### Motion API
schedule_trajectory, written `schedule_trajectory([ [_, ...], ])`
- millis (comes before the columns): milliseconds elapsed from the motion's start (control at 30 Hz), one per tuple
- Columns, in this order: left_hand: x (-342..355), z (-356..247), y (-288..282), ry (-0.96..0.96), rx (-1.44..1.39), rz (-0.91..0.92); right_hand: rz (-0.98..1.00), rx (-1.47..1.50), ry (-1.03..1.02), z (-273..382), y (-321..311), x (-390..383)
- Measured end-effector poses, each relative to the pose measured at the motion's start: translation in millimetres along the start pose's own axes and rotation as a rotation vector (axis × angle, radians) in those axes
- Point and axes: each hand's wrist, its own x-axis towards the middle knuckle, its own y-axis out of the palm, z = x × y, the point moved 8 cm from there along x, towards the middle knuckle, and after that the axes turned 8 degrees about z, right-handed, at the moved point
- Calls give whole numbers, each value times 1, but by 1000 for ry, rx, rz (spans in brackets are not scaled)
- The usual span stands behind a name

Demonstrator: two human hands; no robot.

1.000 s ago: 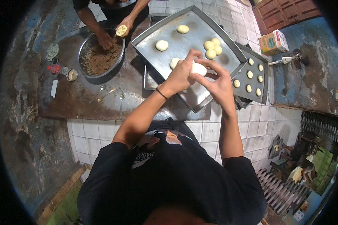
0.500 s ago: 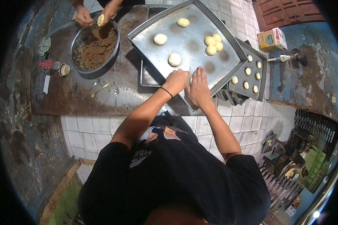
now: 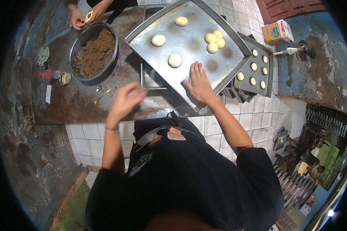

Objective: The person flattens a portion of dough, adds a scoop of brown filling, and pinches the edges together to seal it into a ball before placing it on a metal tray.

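Observation:
My right hand (image 3: 201,85) lies palm down near the closest corner of a large metal tray (image 3: 198,42), fingers stretched out; whether dough is under the palm is hidden. My left hand (image 3: 128,98) hovers left of the tray over the table, its fingers smeared by motion. On the tray, slightly flattened dough pieces run in a line: one dough piece (image 3: 174,60) nearest my hands, a second dough piece (image 3: 158,40) and a third dough piece (image 3: 181,21) farther away. Several round dough balls (image 3: 212,47) cluster at the tray's right.
A bowl of brown filling (image 3: 96,52) stands on the dark table (image 3: 65,106) at left; beyond it a co-worker's hands (image 3: 83,17) hold dough. Spoons, a small tin (image 3: 65,78) and a bottle (image 3: 48,74) lie nearby. Another tray (image 3: 246,73) with dough pieces sits at right.
My left hand has left the tray and swung left, toward me. My right hand stays on the tray, now flat. The co-worker's hands have moved left, away from the bowl.

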Motion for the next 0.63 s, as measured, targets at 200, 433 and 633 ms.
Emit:
schedule_trajectory([
  [200,-221,345,-172,-424,199,-780,-378,28,-86,-8,-126,15],
  [433,-255,396,-111,-1043,861,-503,-276,-466,26,-39,-135,73],
  [633,-127,130,-106,-114,679,-1011,-26,14,134,-98,-137,124],
])
